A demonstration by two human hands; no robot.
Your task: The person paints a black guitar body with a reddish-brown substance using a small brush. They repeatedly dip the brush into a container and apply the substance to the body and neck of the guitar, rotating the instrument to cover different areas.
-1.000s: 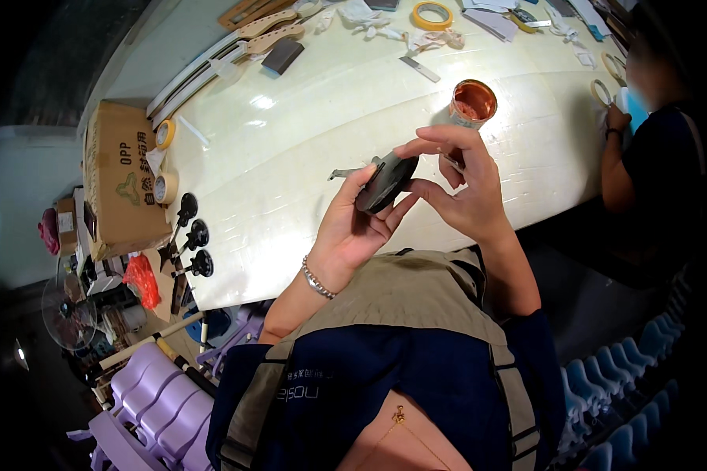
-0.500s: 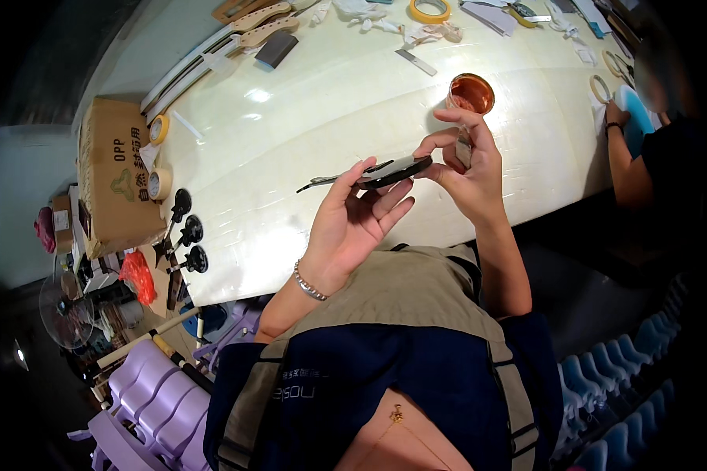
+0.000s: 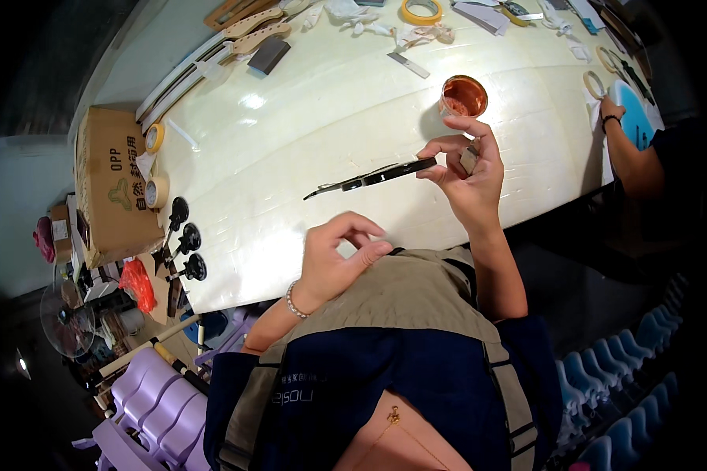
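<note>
- right hand (image 3: 467, 177) raised over the near-right part of the white table (image 3: 306, 118), thumb and fingertips pinched on the right end of a thin dark flat piece (image 3: 373, 177); it also has a small grey block (image 3: 469, 159) tucked between the fingers
- dark flat piece held roughly level, edge-on to the camera, its thin pointed end sticking out to the left, above the table and clear of it
- left hand (image 3: 339, 259) near the body, below and left of the piece, apart from it; fingers loosely curled, holding nothing, bead bracelet at the wrist
- copper-coloured round dish (image 3: 463, 96) on the table just beyond the right hand
- yellow tape roll (image 3: 421, 10) at the far edge
- cardboard box (image 3: 110, 184) at the left end of the table, tape rolls beside it
- three black knobbed parts (image 3: 184, 239) along the near-left table edge
- another person's arm (image 3: 632, 157) at far right, resting by a blue round object (image 3: 632, 106)
</note>
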